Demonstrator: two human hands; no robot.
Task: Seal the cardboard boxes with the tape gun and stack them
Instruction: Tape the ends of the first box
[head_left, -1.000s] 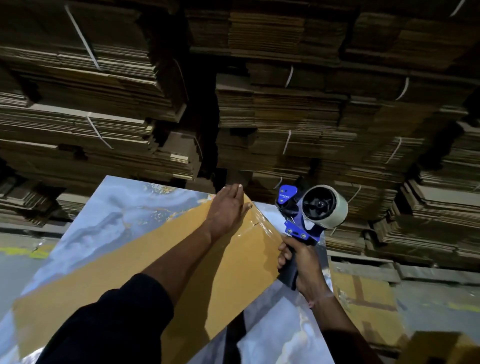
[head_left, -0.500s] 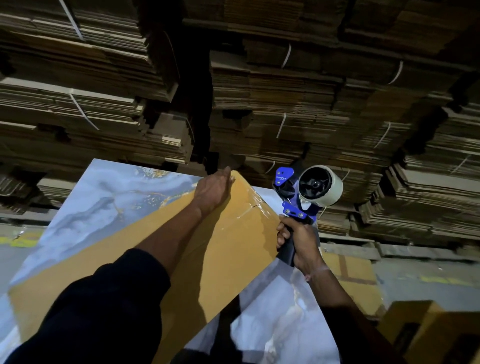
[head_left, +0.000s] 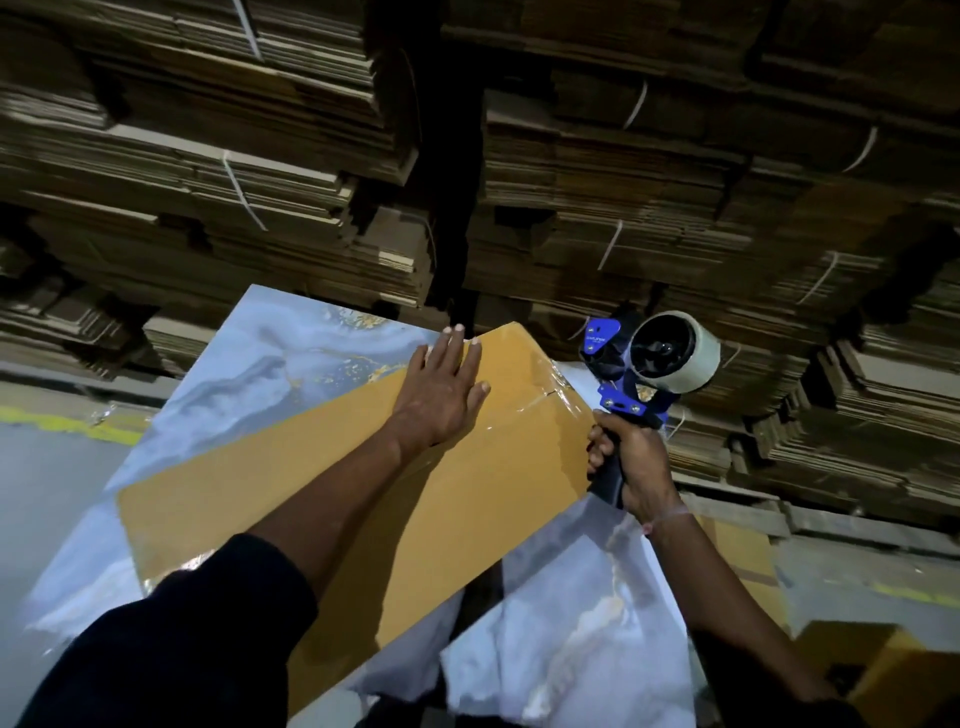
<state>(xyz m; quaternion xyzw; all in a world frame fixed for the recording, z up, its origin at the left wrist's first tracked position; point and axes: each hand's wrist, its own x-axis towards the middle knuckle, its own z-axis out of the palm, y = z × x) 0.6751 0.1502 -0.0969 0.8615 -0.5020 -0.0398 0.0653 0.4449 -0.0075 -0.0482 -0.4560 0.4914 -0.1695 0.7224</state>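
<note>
One cardboard box (head_left: 363, 499) is in work now; it lies across the middle of the frame on a marble-patterned table (head_left: 270, 353), long and flat, with its far end near the centre of the frame. Clear tape (head_left: 540, 395) shines over that far end, so I judge the seam there is already closed (the near end is hidden by the sleeve).

The left hand (head_left: 441, 395) lies flat on the top panel close to the far end, fingers straight and a little spread, pressing and not gripping. The right hand (head_left: 631, 462) is clenched around the handle of the blue tape gun (head_left: 639, 374), which stands upright just beside the right far corner of the box, at centre right of the frame.

Such a box is probably light and stiff along the edges, but the wide panels can bend in under pressure. The taped part looks glossy and may be slippery for fingers. For lifting to a stack, I would take it with both hands at the two short ends, palms under the lower edges, not in the middle of the panel.

Many bundles of flat cardboard (head_left: 675, 208) fill the upper frame.
</note>
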